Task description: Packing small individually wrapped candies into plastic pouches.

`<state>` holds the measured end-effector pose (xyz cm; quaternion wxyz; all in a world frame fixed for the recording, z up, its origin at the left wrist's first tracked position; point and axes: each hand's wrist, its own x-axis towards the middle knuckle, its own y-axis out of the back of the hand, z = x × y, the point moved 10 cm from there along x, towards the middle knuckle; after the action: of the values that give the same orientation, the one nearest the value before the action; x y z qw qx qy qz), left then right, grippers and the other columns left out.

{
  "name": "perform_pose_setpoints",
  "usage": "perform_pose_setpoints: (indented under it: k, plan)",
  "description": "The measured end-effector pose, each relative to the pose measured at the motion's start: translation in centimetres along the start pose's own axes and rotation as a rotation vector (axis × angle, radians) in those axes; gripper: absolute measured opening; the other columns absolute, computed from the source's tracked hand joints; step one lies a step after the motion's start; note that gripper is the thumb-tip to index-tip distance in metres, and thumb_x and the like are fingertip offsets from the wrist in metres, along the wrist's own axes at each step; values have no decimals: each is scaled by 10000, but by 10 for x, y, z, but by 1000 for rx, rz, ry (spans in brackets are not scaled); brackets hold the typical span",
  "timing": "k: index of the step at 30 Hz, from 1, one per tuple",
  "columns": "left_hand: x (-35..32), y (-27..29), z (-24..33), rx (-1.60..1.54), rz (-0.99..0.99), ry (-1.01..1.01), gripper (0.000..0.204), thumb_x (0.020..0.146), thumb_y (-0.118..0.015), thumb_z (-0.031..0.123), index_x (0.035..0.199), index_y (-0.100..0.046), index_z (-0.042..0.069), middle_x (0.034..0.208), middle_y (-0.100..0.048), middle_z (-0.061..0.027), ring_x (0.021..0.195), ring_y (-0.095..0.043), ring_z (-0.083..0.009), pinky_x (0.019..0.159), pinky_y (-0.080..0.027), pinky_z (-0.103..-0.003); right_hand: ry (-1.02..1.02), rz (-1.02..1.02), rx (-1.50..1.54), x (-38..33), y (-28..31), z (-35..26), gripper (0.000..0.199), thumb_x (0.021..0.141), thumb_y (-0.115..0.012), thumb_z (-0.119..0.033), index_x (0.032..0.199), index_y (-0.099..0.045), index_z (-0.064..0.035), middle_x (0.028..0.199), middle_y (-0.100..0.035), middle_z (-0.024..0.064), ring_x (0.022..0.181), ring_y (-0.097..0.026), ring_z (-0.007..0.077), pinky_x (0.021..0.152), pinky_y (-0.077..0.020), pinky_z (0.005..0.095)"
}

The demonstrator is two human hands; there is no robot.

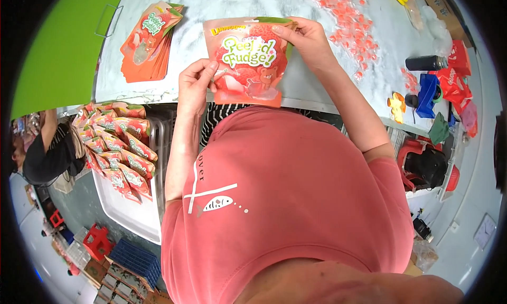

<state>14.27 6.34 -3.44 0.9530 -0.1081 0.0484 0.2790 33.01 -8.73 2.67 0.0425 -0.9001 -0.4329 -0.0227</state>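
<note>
Both hands hold up one pink and orange candy pouch point(248, 85) at the near edge of the table. My left hand point(196, 81) pinches its lower left side between thumb and fingers. At the top right corner, my right hand point(309, 40) grips the pouch with the thumb across its front. The pouch faces me and looks upright and fairly full; its back is hidden. To the left on the table lies a fanned stack of flat pouches point(150, 40) of the same kind. Small wrapped red candies point(351, 26) are spread over the table at the upper right.
Left of me, a white tray point(124, 219) carries rows of filled pouches point(119, 145). A black bottle point(425, 63), a blue tape dispenser point(426, 95) and red packages point(457, 74) crowd the right table end. Another person point(47, 153) is at far left, near a red stool point(97, 241).
</note>
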Motion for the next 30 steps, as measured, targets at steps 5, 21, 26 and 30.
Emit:
perform_pose_setpoints:
  k: [5,21,26,30]
  plan:
    - [-3,4,-11,-77,25,39,156,980,-617,150,988,-687,12,845,-696,-40,642,-617,-75,511,-519,-205,-60,0,79,2,9,19,156,931,-666,-158,966,-696,-9,861,-667,0,815,-580,59,776,-469,240]
    - [-18,28,-23,-129,224,33,155,1003,-576,173,975,-655,42,825,-684,-35,680,-658,-98,573,-565,-231,-112,-107,180,-30,-26,44,161,955,-615,-92,1082,-645,3,980,-684,33,884,-623,88,817,-504,261]
    - [-21,34,1,-161,300,-53,164,999,-583,185,964,-655,41,814,-684,-44,617,-644,-111,566,-555,-224,-175,-276,66,-48,-51,57,202,945,-624,-54,1136,-626,10,1026,-689,47,940,-633,98,842,-509,257]
    - [-30,38,1,-150,324,-64,171,993,-589,162,972,-671,13,807,-686,-55,611,-636,-110,557,-535,-216,-186,-304,-25,-52,-48,66,188,948,-629,-46,1123,-617,20,1020,-677,33,941,-616,79,843,-499,243]
